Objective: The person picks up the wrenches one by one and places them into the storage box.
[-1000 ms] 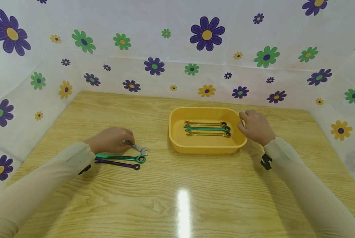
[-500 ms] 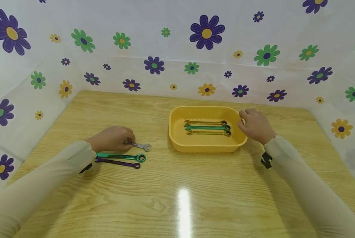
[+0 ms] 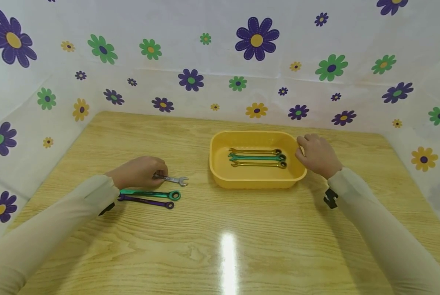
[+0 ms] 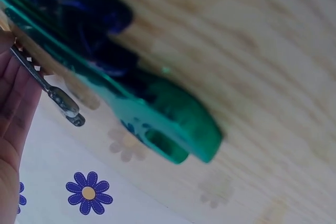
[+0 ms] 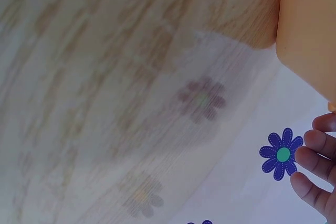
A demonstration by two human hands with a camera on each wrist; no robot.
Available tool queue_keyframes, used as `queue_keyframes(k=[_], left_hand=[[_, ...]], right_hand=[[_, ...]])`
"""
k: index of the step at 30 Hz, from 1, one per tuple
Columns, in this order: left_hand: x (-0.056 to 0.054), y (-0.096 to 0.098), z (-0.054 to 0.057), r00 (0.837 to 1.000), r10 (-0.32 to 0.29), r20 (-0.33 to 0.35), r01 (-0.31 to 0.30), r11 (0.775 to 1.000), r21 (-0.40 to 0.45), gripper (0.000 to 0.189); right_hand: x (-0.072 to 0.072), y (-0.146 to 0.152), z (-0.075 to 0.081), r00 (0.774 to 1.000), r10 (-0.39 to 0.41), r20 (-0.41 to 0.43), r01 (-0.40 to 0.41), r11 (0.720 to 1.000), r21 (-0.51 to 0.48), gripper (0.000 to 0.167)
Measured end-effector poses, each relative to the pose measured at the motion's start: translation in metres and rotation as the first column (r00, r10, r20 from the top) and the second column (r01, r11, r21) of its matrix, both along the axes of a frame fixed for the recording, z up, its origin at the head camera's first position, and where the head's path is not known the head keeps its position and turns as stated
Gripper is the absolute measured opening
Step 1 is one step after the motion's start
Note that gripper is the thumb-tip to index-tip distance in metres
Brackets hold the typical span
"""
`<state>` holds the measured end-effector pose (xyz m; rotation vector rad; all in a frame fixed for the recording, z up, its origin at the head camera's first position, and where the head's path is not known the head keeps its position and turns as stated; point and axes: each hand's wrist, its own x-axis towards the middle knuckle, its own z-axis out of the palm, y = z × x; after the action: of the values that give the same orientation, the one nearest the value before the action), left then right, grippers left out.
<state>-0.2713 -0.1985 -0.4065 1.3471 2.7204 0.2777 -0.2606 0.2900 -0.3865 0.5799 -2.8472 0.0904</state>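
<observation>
My left hand (image 3: 140,172) pinches a silver combination wrench (image 3: 175,180), its open end pointing right. In the left wrist view that wrench (image 4: 47,85) shows between thumb and fingers. Just in front of this hand, a green ratchet wrench (image 3: 150,194) and a purple wrench (image 3: 150,201) lie side by side on the table, their left ends near my sleeve. My right hand (image 3: 318,156) grips the right rim of a yellow plastic basin (image 3: 256,184). Two gold wrenches (image 3: 258,164) and a green wrench (image 3: 256,157) between them lie on the basin's floor.
The wooden table (image 3: 190,250) runs back to a white flower-patterned cloth (image 3: 212,57), which also hangs at both sides. A black strap (image 3: 330,198) hangs under my right wrist.
The silver wrench has turned in my left hand, its open end swinging up and slightly right, so it lies more level. My right hand keeps its place on the basin's rim.
</observation>
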Motion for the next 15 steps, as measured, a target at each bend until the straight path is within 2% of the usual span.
queue_keyframes(k=[15], left_hand=[[-0.0005, 0.0062, 0.0035, 0.998, 0.033, 0.055, -0.029, 0.998, -0.057, 0.002]], right_hand=[[0.0007, -0.0002, 0.0001, 1.000, -0.009, 0.002, 0.009, 1.000, 0.007, 0.014]])
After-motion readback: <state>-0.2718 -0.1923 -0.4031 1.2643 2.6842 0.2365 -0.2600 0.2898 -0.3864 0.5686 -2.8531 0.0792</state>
